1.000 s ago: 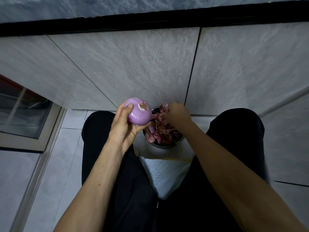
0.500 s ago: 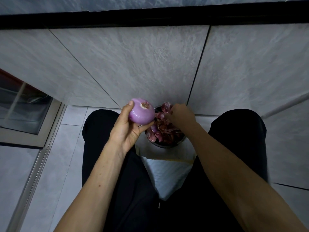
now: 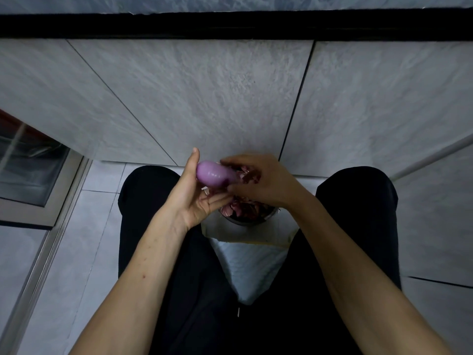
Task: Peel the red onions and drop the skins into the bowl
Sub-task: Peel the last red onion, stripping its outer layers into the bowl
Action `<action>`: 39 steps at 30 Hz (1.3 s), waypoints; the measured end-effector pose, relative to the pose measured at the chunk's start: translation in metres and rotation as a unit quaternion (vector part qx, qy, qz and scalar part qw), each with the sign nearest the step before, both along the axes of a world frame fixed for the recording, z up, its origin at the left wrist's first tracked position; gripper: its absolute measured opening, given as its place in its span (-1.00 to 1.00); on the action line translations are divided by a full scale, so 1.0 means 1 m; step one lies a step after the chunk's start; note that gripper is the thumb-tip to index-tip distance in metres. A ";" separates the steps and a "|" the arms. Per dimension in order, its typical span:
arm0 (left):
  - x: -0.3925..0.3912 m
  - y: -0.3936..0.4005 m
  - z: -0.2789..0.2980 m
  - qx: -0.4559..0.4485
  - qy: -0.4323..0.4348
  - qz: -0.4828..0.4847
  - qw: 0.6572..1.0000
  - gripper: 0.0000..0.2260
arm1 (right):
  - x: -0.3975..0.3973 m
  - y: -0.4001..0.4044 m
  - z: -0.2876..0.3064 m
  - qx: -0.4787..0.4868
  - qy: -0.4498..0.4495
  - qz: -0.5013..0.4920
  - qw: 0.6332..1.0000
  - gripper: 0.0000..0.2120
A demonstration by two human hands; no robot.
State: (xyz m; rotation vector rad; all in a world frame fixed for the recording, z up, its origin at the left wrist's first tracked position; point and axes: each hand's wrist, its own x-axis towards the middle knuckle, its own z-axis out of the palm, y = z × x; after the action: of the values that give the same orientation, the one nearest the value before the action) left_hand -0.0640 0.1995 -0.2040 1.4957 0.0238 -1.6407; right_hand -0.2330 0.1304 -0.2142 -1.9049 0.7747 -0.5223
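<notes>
a peeled red onion point(image 3: 214, 175) is held above the bowl point(image 3: 245, 218) of skins point(image 3: 244, 207), cradled against the palm and thumb of the left hand point(image 3: 195, 194). its right side is gripped by the curled fingers of the right hand point(image 3: 263, 179).

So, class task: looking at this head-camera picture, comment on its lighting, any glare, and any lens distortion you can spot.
Head view: dim, flat light, the trousers nearly featureless black; small glare spots shine on the peeled onion; wide-angle bending slants the tile seams outward and stretches the forearms; the right hand is slightly soft, the left hand sharper; the bowl lies in shade.
</notes>
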 end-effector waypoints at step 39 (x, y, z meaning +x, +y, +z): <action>-0.013 0.023 0.021 -0.283 -0.170 0.037 0.943 -0.82 | 0.018 0.028 0.041 -0.119 -0.023 -0.166 0.979 -0.44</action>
State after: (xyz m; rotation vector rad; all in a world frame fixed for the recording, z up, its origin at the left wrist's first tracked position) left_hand -0.0773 0.2223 -0.1829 1.2794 -0.5336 -1.1701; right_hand -0.2152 0.1582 -0.1732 -1.9810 1.0464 -0.8949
